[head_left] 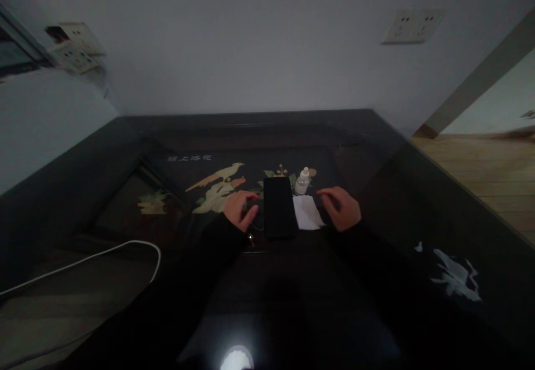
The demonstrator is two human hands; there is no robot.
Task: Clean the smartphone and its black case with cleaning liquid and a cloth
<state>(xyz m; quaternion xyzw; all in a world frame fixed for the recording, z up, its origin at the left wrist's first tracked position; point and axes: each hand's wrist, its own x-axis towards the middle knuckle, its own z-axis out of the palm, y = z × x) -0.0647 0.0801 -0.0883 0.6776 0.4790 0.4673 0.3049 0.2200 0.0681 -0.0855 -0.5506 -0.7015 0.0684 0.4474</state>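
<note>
One bare left hand (241, 209), thumb and forefinger apart, just left of the flat black rectangular slab (279, 207) on the glossy dark table (376, 175); over to the slab's right, the bare right hand (341, 207), likewise parted! Along the slab's right edge, a thin white sheet (308, 213) (small white-capped bottle (302, 183) upright near the slab's far right corner).

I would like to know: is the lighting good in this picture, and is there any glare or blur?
Head view: dim overall, dark sleeves nearly merging with the table; a bright glare spot at the bottom edge; detail on the bottle soft; the white paper stands out.
</note>
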